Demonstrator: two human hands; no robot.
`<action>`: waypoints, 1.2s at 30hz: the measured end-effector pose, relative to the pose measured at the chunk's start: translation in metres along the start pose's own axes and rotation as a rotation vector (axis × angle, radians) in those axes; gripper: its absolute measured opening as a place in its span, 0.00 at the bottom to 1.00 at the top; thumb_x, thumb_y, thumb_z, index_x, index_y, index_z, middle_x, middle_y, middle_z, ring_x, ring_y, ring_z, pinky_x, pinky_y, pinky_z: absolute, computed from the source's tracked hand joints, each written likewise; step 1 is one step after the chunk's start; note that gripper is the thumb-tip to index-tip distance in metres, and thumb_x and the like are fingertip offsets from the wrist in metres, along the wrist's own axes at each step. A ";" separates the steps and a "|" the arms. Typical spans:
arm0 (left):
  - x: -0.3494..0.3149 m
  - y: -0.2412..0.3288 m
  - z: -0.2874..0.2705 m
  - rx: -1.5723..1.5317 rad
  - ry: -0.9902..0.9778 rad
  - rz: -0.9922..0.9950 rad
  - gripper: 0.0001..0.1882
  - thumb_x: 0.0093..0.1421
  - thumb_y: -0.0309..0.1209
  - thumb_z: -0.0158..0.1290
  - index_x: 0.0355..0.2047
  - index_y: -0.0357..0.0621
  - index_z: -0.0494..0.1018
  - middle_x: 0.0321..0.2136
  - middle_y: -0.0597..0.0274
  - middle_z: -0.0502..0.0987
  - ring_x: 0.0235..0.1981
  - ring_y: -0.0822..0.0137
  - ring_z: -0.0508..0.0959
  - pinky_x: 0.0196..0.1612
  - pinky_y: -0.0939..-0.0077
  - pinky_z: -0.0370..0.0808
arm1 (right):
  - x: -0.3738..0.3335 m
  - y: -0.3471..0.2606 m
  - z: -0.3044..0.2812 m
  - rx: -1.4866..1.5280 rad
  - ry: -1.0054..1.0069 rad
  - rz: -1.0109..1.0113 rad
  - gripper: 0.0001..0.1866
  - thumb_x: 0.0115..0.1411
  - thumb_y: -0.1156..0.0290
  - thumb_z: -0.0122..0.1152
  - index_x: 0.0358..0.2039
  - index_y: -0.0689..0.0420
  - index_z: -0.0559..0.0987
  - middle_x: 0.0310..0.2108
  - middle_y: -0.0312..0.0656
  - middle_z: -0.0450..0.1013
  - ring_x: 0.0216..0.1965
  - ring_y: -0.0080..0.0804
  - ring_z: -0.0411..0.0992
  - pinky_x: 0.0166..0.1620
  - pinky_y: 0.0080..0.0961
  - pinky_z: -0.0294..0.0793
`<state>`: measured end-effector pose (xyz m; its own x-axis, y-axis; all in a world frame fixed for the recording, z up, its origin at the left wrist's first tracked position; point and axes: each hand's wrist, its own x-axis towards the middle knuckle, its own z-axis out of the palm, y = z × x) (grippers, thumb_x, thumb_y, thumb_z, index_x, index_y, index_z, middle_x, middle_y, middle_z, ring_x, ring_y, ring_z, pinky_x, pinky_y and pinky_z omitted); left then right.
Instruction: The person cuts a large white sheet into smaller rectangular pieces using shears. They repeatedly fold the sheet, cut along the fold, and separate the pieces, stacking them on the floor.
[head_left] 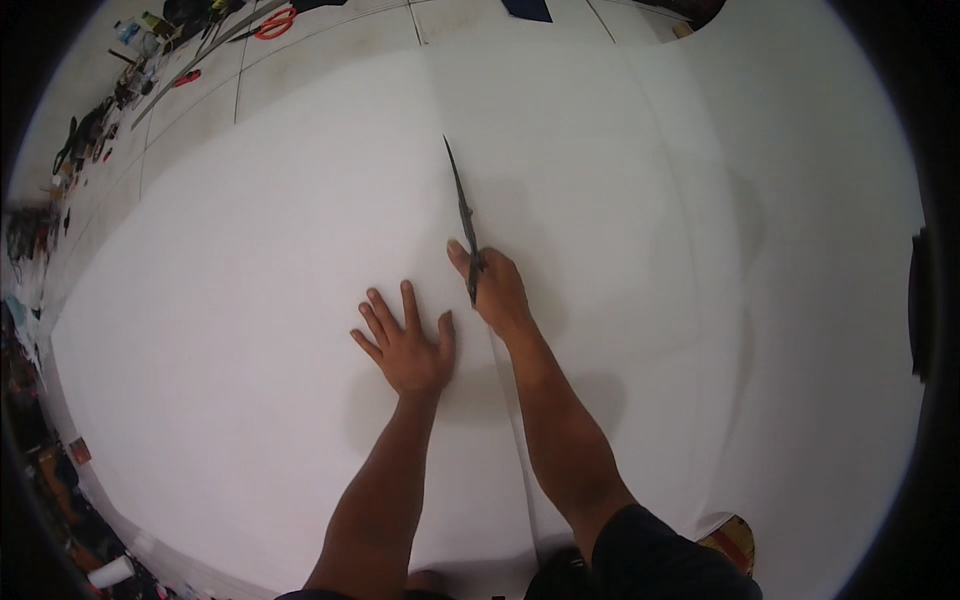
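Note:
A large white sheet (230,300) spreads under both arms over most of the view. My left hand (412,352) lies flat on it, fingers spread, holding nothing. Just to its right, my right hand (503,292) grips a pair of long dark scissors (461,200) by the handles. Their blades point away from me and look nearly closed, set edge-on to the sheet. From my right hand a cut edge (518,430) runs back toward me, parting the sheet into a left and a right side. The handle loops are partly hidden by my fingers.
Light tiles (205,115) show at the far left, with orange-handled scissors (275,24), a long metal ruler (188,68) and a small red tool (187,77). A bottle (132,38) and mixed clutter line the left side. A white roll (110,572) lies at the near left.

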<state>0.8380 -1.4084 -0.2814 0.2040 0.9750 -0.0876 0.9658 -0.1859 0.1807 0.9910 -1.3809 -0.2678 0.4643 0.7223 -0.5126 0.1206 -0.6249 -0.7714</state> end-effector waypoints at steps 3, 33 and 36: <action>0.003 0.000 -0.003 -0.002 -0.041 -0.013 0.38 0.60 0.53 0.46 0.68 0.53 0.54 0.68 0.40 0.43 0.69 0.40 0.42 0.66 0.37 0.34 | 0.046 -0.026 0.003 0.057 -0.008 0.000 0.36 0.56 0.34 0.56 0.18 0.60 0.70 0.17 0.44 0.67 0.21 0.38 0.68 0.28 0.36 0.66; 0.009 -0.044 0.006 0.056 -0.109 0.112 0.43 0.58 0.60 0.49 0.70 0.61 0.49 0.70 0.43 0.39 0.70 0.40 0.38 0.66 0.34 0.36 | -0.331 0.157 -0.143 -0.176 0.109 0.006 0.22 0.56 0.50 0.66 0.33 0.58 0.74 0.26 0.45 0.74 0.28 0.40 0.73 0.35 0.35 0.73; -0.011 -0.099 0.002 -0.150 -0.161 0.505 0.35 0.53 0.42 0.61 0.61 0.52 0.66 0.67 0.39 0.49 0.67 0.38 0.48 0.66 0.43 0.48 | -0.488 0.296 -0.176 -0.282 0.295 0.080 0.25 0.56 0.46 0.64 0.36 0.57 0.74 0.27 0.47 0.74 0.31 0.46 0.75 0.37 0.37 0.73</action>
<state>0.7408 -1.4015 -0.3002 0.6695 0.7360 -0.1005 0.7106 -0.5951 0.3754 0.9543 -1.9707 -0.1793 0.7086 0.5780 -0.4047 0.2905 -0.7617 -0.5792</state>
